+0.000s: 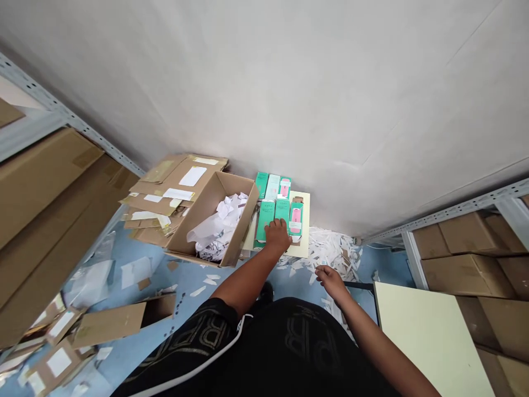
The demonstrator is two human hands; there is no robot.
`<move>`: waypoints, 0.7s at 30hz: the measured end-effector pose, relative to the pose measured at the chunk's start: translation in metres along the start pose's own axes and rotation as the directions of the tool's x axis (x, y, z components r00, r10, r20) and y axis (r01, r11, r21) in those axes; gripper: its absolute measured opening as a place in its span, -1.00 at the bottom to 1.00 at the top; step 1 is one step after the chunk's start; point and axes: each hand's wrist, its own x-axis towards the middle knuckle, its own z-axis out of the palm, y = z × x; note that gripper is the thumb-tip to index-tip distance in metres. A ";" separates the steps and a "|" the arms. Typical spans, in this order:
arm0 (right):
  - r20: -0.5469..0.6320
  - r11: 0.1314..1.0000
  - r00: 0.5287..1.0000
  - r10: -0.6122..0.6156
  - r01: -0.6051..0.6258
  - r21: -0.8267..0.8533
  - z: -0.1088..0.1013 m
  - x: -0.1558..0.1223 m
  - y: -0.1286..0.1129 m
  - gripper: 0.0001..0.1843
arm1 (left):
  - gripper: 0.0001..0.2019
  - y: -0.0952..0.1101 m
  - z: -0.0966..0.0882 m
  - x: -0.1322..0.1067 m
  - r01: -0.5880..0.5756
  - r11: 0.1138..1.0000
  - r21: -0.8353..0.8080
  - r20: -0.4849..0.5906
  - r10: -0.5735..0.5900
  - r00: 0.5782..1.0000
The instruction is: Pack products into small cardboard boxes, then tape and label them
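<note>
Two rows of small cartons, mostly green, stand on a pale yellow board [305, 242] near the wall. My left hand [278, 236] reaches over the front row, its fingers curled on the lower part of a green box [282, 208]. Left of it stands another green box [265, 212], and to the right is a green box with a pink picture [296, 220]. Behind are a pale green box [272, 186] and more green ones. My right hand [331, 282] hangs apart over the littered floor, fingers pinched together; whatever is between them is too small to tell.
An open cardboard box [177, 241] holding crumpled white paper stands left of the cartons, beside stacked flattened cardboard [165, 187]. White paper scraps [334, 248] cover the floor. A pale table top [425, 336] juts in at right. Shelves with brown boxes [463, 237] flank both sides.
</note>
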 end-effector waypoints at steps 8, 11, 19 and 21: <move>0.025 0.998 0.998 0.055 -0.055 0.017 -0.020 -0.006 0.042 -0.50 | -0.13 0.025 0.014 0.013 0.095 0.995 -0.043 0.014 -0.095 0.995; 0.047 0.999 0.998 0.040 -0.041 0.019 -0.030 -0.007 0.057 -0.51 | -0.09 0.030 0.017 0.022 0.179 0.979 -0.101 0.041 -0.176 0.984; 0.039 0.996 0.996 0.075 -0.076 0.044 -0.057 -0.018 0.082 -0.49 | -0.04 0.022 -0.007 0.035 0.307 0.924 -0.227 0.070 -0.299 0.952; 0.033 0.994 0.995 0.091 -0.092 0.052 -0.058 -0.020 0.079 -0.49 | -0.07 0.015 -0.022 0.031 0.322 0.890 -0.324 0.089 -0.310 0.946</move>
